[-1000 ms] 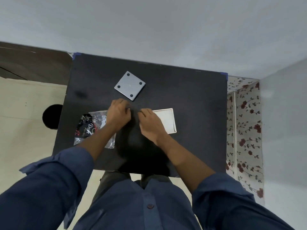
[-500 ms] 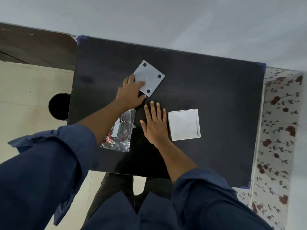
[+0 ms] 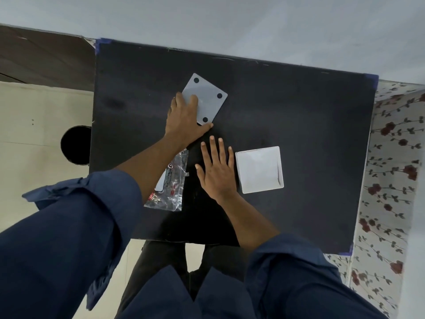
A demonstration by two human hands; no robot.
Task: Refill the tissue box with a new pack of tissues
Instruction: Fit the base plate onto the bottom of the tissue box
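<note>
Left hand (image 3: 184,122) laid over near corner of grey square base plate (image 3: 207,100) with black round feet, fingers on top, thumb along its edge. Right hand (image 3: 217,171) flat, fingers spread, on black tabletop (image 3: 310,116). White open tissue box (image 3: 259,172) just beside right hand; crumpled clear tissue wrapper (image 3: 172,183) under left forearm.

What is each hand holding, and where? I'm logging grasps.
Left hand grips the grey base panel at its near-left corner. Right hand lies flat on the table, holding nothing.

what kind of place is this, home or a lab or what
Probably a room in a home with a taped-down work surface: a black table against a plain wall, a rose-patterned cloth beside it, pale floor tiles. No lab gear shows.
</note>
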